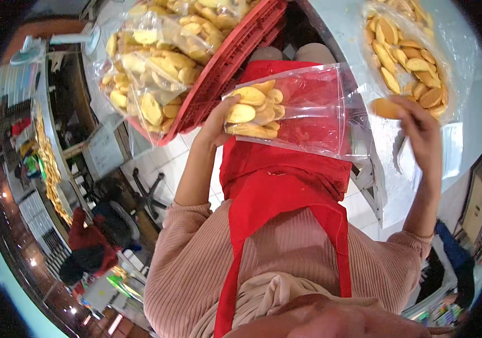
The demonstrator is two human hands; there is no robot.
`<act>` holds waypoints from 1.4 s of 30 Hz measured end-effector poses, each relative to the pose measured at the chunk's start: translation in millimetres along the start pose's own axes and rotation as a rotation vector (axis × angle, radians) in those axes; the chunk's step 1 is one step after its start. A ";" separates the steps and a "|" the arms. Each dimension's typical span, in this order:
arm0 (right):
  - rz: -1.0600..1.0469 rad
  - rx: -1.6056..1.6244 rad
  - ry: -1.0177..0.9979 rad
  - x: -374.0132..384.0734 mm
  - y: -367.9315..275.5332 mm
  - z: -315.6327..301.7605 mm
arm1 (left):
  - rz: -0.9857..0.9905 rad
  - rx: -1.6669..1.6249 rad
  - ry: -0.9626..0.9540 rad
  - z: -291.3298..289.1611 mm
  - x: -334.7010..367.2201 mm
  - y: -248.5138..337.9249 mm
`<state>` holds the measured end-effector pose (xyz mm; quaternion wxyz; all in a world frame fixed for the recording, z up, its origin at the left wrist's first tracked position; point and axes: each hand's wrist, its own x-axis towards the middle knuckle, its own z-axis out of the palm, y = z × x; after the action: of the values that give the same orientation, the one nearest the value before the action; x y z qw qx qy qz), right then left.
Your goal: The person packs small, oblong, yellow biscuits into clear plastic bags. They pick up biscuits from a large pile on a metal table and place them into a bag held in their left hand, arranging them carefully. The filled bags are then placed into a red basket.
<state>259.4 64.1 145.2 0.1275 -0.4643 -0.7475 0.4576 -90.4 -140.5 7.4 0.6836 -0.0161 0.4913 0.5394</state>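
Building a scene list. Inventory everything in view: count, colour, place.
held bag: one, transparent, centre
bagged pieces: several, yellow, held bag's left end
table: one, grey, right
pile: many pieces, golden, on table
loose piece: one, golden, right
crate: at least one, red, upper left
filled bags: several, transparent, in crate
chair base: one, black, left of centre
floor tiles: several, white, below
background person: one, dark red top, lower left
apron: one, red, worn
ribbed top: one, pinkish, worn
left grip: one, bare, on held bag
right grip: one, bare, on loose piece
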 end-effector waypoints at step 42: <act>-0.032 0.270 0.355 25.4 97.6 -29.0 | 0.234 -0.409 -0.535 -86.7 12.2 -33.2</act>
<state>320.0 115.8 76.9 0.3252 -0.5046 -0.6526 0.4623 -122.9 -193.4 -62.7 0.7041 0.0455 0.1753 0.6866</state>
